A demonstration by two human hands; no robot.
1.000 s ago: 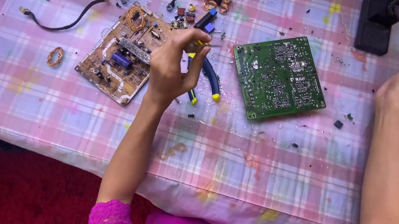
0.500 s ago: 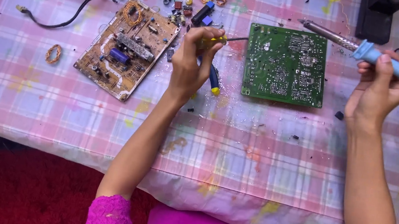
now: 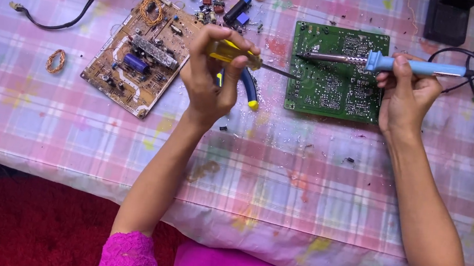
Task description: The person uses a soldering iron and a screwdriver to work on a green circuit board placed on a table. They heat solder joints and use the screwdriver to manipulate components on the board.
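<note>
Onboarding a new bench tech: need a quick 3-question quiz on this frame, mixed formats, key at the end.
1. True or false: the left hand holds a yellow-handled screwdriver.
2. Multiple choice: the tip of the blue-handled soldering iron in the right hand is over which thing?
A. the brown circuit board
B. the green circuit board
C. the black cable
3. Fill in: the small copper wire coil lies on the checked tablecloth to the ____ of the brown circuit board, as the camera sees it.

Key: 1 true; 2 B; 3 left.
</note>
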